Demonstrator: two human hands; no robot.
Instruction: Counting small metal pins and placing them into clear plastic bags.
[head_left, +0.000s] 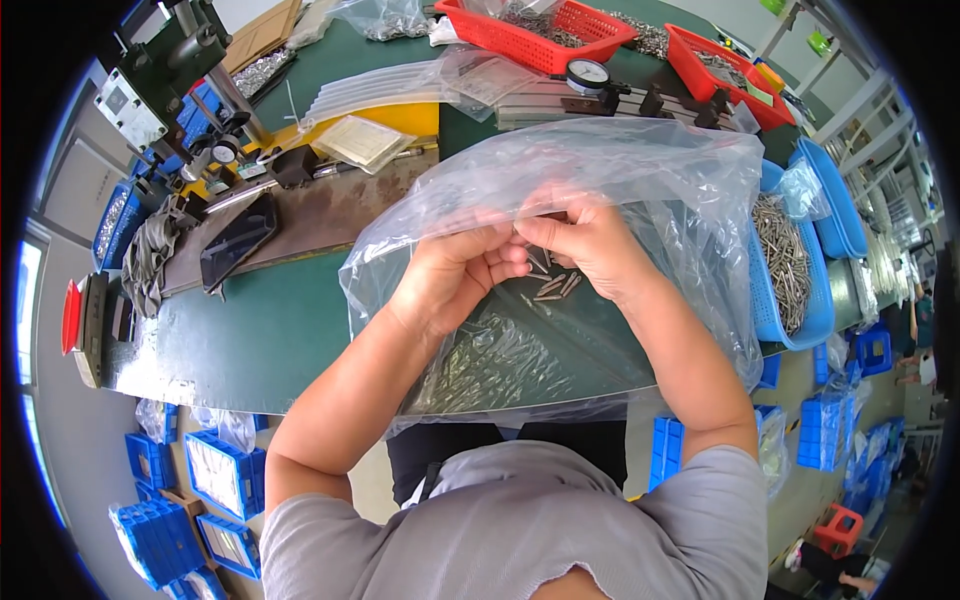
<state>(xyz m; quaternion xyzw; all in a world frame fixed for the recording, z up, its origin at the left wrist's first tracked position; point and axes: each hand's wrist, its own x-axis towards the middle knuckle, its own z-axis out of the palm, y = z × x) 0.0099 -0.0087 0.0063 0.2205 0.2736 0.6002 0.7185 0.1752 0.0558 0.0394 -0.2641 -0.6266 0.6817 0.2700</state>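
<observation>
A large clear plastic bag (640, 170) lies open on the green table (270, 320), and both my hands are inside its mouth. My left hand (450, 275) and my right hand (590, 245) meet fingertip to fingertip, pinching small metal pins (540, 262) between them. Several more pins (557, 287) lie loose in the bag just below my fingers. A heap of shiny pins shows through the bag's lower left part (490, 365).
A blue tray (800, 330) full of metal pins stands to the right. Red baskets (560, 45) and a dial gauge (587, 75) sit at the back. A dark phone (240, 240), tools and a press (170, 60) are at left. Blue crates (225, 475) are stacked on the floor.
</observation>
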